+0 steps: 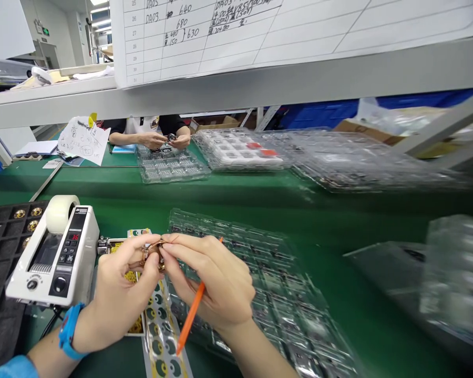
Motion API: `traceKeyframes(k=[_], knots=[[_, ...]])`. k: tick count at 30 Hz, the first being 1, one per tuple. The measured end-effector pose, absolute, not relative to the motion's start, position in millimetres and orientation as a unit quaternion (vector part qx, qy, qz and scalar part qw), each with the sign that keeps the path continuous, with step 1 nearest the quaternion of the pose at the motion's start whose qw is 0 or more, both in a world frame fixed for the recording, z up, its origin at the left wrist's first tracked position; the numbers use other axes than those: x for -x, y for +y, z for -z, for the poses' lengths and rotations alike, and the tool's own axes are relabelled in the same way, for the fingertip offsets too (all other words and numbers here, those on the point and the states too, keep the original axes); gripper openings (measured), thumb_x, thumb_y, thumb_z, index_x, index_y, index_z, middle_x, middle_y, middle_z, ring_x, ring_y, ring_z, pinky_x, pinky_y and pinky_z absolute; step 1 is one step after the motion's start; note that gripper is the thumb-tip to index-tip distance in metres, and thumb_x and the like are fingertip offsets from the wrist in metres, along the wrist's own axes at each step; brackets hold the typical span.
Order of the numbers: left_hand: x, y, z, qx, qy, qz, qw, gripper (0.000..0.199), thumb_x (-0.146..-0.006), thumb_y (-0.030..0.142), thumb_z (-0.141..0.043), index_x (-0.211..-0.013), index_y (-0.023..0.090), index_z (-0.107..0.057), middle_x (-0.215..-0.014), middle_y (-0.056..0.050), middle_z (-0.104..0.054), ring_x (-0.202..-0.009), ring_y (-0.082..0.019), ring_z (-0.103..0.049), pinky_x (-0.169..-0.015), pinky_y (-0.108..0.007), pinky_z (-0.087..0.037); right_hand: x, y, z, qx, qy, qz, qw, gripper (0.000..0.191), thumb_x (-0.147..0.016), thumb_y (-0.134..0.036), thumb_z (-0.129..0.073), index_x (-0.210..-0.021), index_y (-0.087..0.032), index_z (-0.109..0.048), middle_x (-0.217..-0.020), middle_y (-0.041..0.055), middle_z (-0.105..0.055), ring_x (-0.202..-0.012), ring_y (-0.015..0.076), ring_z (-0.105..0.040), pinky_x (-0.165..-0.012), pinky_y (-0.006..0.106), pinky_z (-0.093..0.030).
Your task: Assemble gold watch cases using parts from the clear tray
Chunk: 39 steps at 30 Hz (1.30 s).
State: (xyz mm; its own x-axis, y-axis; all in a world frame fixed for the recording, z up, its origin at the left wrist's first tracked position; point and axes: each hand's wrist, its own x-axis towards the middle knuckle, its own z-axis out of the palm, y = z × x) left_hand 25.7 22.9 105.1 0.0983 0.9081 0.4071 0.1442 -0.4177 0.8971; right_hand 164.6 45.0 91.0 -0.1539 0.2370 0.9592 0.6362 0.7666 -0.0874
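My left hand, with a blue band on its wrist, holds a small copper-coloured round metal part between thumb and fingers. Fingertips cover much of it. Closed opposite it, my right hand pinches at the part's upper right edge; whether a tiny piece is between those fingertips I cannot tell. An orange pen-like stick is tucked in the right hand, slanting down to the left. Below the hands lies a strip of yellow and dark round stickers. A clear plastic tray with small dark parts extends under my right hand.
A white tape dispenser stands left, beside a black compartment tray holding several gold rings. Stacked clear trays are at right. Across the bench, a co-worker's hands work over another clear tray. A shelf beam crosses above.
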Motion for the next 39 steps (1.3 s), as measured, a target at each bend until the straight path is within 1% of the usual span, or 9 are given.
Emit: traceKeyframes(k=[5, 8, 10, 15, 20, 23, 28, 30, 39], knots=[[-27.3, 24.1, -103.6, -0.663, 0.419, -0.535, 0.312, 0.021, -0.086, 0.01, -0.054, -0.103, 0.013, -0.066, -0.076, -0.002, -0.075, -0.064, -0.014, -0.073, -0.065, -0.022, -0.064, -168.3, 46.3, -88.5, 0.282, -0.755, 0.201, 0.557, 0.008, -0.088, -0.004, -0.061, -0.091, -0.011, -0.062, -0.084, 0.0122, -0.075, -0.067, 0.017, -0.068, -0.056, 0.026, -0.05], [-27.4, 24.8, -103.3, -0.675, 0.421, -0.531, 0.291, 0.022, -0.086, 0.011, -0.052, -0.102, 0.011, -0.067, -0.072, -0.003, -0.074, -0.06, -0.014, -0.071, -0.063, -0.023, -0.063, -167.9, 45.9, -87.7, 0.284, -0.753, 0.202, 0.558, 0.008, -0.089, -0.004, -0.061, -0.091, -0.012, -0.063, -0.083, 0.0115, -0.075, -0.066, 0.0171, -0.068, -0.054, 0.026, -0.049], [-27.1, 24.9, -102.9, -0.685, 0.42, -0.53, 0.27, 0.022, -0.087, 0.01, -0.051, -0.101, 0.01, -0.067, -0.069, -0.003, -0.073, -0.057, -0.013, -0.07, -0.062, -0.022, -0.062, -166.3, 44.4, -87.9, 0.294, -0.754, 0.197, 0.553, 0.009, -0.089, -0.004, -0.061, -0.092, -0.012, -0.063, -0.083, 0.0112, -0.075, -0.067, 0.0172, -0.068, -0.054, 0.026, -0.049], [-26.8, 24.6, -103.0, -0.702, 0.413, -0.535, 0.228, 0.021, -0.086, 0.008, -0.052, -0.1, 0.009, -0.068, -0.071, -0.004, -0.074, -0.056, -0.011, -0.068, -0.059, -0.015, -0.058, -162.5, 40.5, -88.4, 0.308, -0.749, 0.186, 0.556, 0.01, -0.088, -0.003, -0.062, -0.093, -0.012, -0.064, -0.083, 0.0114, -0.075, -0.071, 0.0175, -0.069, -0.058, 0.027, -0.052], [-26.3, 23.4, -104.3, -0.696, 0.405, -0.539, 0.248, 0.021, -0.086, 0.008, -0.052, -0.1, 0.009, -0.068, -0.07, -0.003, -0.074, -0.056, -0.01, -0.068, -0.063, -0.013, -0.058, -162.9, 41.3, -87.1, 0.306, -0.748, 0.199, 0.554, 0.009, -0.087, -0.003, -0.064, -0.093, -0.011, -0.064, -0.081, 0.0134, -0.074, -0.07, 0.0175, -0.069, -0.058, 0.027, -0.053], [-25.9, 23.0, -103.3, -0.695, 0.406, -0.537, 0.251, 0.022, -0.086, 0.009, -0.052, -0.101, 0.01, -0.068, -0.072, -0.004, -0.074, -0.057, -0.01, -0.068, -0.064, -0.015, -0.059, -163.8, 41.6, -87.1, 0.303, -0.751, 0.191, 0.555, 0.01, -0.087, -0.003, -0.063, -0.093, -0.012, -0.063, -0.081, 0.0122, -0.074, -0.071, 0.0171, -0.069, -0.058, 0.026, -0.053], [-25.5, 24.6, -101.4, -0.682, 0.412, -0.534, 0.283, 0.022, -0.087, 0.012, -0.052, -0.103, 0.009, -0.068, -0.069, -0.004, -0.073, -0.054, -0.012, -0.067, -0.061, -0.019, -0.061, -162.4, 38.7, -87.0, 0.336, -0.746, 0.103, 0.566, 0.014, -0.088, -0.004, -0.061, -0.094, -0.016, -0.062, -0.086, 0.008, -0.073, -0.077, 0.0149, -0.07, -0.063, 0.024, -0.057], [-25.6, 25.3, -101.7, -0.674, 0.417, -0.534, 0.293, 0.022, -0.087, 0.012, -0.052, -0.102, 0.009, -0.068, -0.067, -0.003, -0.072, -0.052, -0.012, -0.067, -0.059, -0.02, -0.062, -161.4, 37.9, -86.8, 0.345, -0.744, 0.092, 0.566, 0.015, -0.088, -0.004, -0.061, -0.094, -0.017, -0.061, -0.087, 0.0072, -0.072, -0.078, 0.0148, -0.07, -0.063, 0.023, -0.057], [-26.9, 23.9, -104.3, -0.671, 0.42, -0.531, 0.301, 0.022, -0.087, 0.013, -0.051, -0.101, 0.011, -0.068, -0.068, -0.003, -0.073, -0.057, -0.013, -0.069, -0.063, -0.021, -0.062, -164.0, 41.4, -88.5, 0.319, -0.751, 0.178, 0.551, 0.013, -0.087, -0.002, -0.061, -0.094, -0.013, -0.062, -0.084, 0.0096, -0.074, -0.073, 0.0162, -0.071, -0.063, 0.025, -0.057]])
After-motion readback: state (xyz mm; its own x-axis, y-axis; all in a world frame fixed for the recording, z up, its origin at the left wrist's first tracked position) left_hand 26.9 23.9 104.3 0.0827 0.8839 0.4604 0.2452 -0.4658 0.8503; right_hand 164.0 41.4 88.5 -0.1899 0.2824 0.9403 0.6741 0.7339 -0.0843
